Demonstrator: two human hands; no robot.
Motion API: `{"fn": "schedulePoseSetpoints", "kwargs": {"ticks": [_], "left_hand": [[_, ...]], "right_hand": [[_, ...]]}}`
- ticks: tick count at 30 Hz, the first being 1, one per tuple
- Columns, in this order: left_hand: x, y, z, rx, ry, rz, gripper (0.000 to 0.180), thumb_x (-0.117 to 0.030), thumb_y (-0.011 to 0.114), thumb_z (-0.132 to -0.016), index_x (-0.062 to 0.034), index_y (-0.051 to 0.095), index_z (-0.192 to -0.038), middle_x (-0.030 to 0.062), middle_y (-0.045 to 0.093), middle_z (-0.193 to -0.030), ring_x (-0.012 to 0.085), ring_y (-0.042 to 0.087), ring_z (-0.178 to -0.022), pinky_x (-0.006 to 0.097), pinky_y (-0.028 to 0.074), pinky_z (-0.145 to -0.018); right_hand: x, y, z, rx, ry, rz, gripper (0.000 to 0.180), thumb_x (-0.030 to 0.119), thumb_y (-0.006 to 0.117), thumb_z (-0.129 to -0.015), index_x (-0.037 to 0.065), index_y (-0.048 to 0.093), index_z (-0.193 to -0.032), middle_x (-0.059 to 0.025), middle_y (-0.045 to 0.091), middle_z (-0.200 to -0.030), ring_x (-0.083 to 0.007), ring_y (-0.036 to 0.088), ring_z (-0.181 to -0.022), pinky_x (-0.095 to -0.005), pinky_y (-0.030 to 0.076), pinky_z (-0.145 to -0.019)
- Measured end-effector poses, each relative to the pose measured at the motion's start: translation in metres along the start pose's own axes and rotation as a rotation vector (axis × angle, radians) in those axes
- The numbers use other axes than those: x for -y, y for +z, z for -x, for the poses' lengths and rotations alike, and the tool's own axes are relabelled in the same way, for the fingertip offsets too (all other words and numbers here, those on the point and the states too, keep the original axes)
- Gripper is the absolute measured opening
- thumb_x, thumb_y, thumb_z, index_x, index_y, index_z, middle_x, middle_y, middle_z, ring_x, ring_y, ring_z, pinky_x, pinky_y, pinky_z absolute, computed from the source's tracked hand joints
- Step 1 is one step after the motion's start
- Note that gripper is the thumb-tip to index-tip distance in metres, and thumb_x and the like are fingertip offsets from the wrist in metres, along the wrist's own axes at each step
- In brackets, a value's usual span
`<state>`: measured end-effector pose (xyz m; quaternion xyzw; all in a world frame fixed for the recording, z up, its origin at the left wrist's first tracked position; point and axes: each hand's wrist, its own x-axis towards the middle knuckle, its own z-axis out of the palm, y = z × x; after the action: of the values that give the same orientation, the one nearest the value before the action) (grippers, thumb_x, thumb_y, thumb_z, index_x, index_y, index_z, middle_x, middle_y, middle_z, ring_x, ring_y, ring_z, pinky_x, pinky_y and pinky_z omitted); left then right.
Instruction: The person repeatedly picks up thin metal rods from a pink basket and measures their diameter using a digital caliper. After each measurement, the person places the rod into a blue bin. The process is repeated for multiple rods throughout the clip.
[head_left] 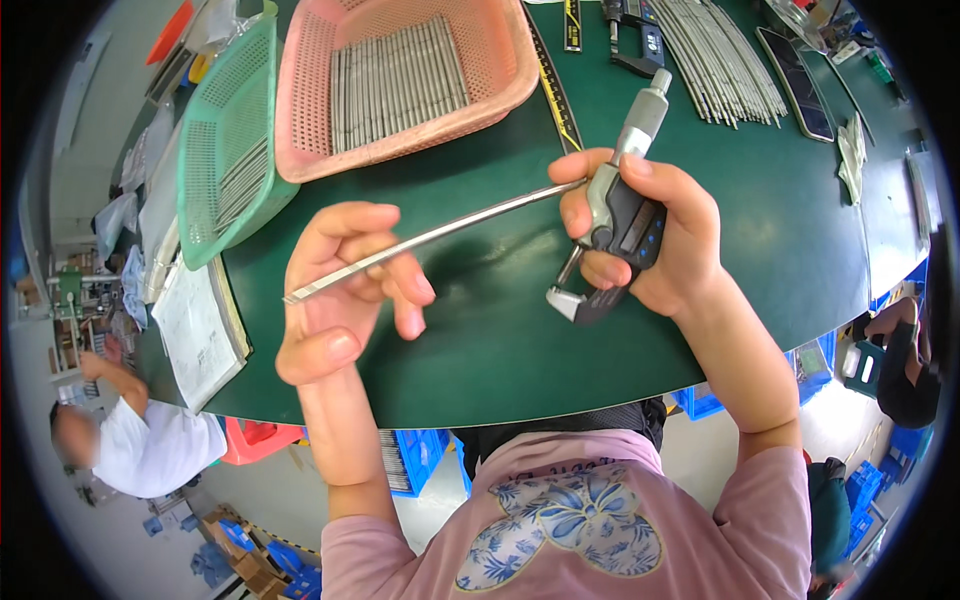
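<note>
Head view: L hand (345, 290) grip clamps metal rod (430, 238), R hand (650, 235) clamps micrometer (620, 215).

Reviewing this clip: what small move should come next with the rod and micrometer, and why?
Probably seat the rod squarely between the micrometer's measuring faces. The left hand holds its near end, the right hand grips the micrometer, and the rod's far end sits by the frame.
</note>
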<state>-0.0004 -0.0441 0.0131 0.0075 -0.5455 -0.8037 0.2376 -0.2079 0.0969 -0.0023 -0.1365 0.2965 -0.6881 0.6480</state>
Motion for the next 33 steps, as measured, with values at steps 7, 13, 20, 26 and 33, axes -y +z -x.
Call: {"fn": "schedulePoseSetpoints", "kwargs": {"ticks": [7, 13, 20, 26, 33], "left_hand": [[0.064, 0.039, -0.011, -0.385, -0.089, -0.077, 0.015, -0.01, 0.053, -0.086, -0.0023, 0.045, -0.097, 0.0099, 0.056, -0.083, 0.0143, 0.057, -0.074, 0.025, 0.049, -0.062], [0.052, 0.028, -0.009, -0.309, -0.154, 0.033, 0.013, -0.016, 0.043, -0.09, -0.0044, 0.04, -0.096, 0.0239, 0.055, -0.098, 0.03, 0.059, -0.09, 0.033, 0.054, -0.068], [0.057, 0.038, -0.005, -0.239, -0.223, -0.09, 0.012, -0.015, 0.043, -0.089, -0.0038, 0.038, -0.092, 0.0247, 0.055, -0.093, 0.0279, 0.06, -0.085, 0.034, 0.053, -0.072], [0.057, 0.038, -0.004, -0.217, -0.248, -0.094, 0.012, -0.014, 0.044, -0.088, -0.0031, 0.04, -0.091, 0.0228, 0.056, -0.092, 0.0259, 0.06, -0.084, 0.034, 0.054, -0.07], [0.058, 0.036, -0.002, -0.215, -0.267, -0.098, 0.013, -0.015, 0.045, -0.088, -0.0031, 0.041, -0.091, 0.0215, 0.057, -0.091, 0.0244, 0.06, -0.083, 0.033, 0.053, -0.07]], "right_hand": [[-0.022, 0.009, 0.0, -0.004, 0.06, 0.096, 0.049, 0.036, 0.041, -0.084, -0.004, 0.048, -0.11, -0.0127, 0.057, -0.074, -0.0155, 0.043, -0.041, -0.0243, 0.038, -0.04], [-0.002, 0.004, -0.004, -0.095, -0.002, 0.139, 0.064, 0.053, 0.027, -0.084, -0.005, 0.051, -0.096, -0.014, 0.057, -0.068, -0.0149, 0.043, -0.039, -0.0236, 0.037, -0.04], [0.001, -0.002, -0.004, -0.074, -0.027, 0.013, 0.063, 0.053, 0.022, -0.086, -0.003, 0.052, -0.089, -0.0153, 0.056, -0.07, -0.0154, 0.042, -0.039, -0.0242, 0.037, -0.039], [-0.001, -0.001, -0.004, -0.044, -0.047, 0.061, 0.055, 0.046, 0.017, -0.09, 0.0, 0.048, -0.09, -0.0158, 0.054, -0.071, -0.0153, 0.039, -0.034, -0.0237, 0.036, -0.034], [-0.002, 0.0, -0.005, -0.04, -0.046, 0.071, 0.058, 0.05, 0.02, -0.089, 0.0, 0.048, -0.09, -0.0161, 0.054, -0.07, -0.0155, 0.039, -0.034, -0.0234, 0.036, -0.034]]}}
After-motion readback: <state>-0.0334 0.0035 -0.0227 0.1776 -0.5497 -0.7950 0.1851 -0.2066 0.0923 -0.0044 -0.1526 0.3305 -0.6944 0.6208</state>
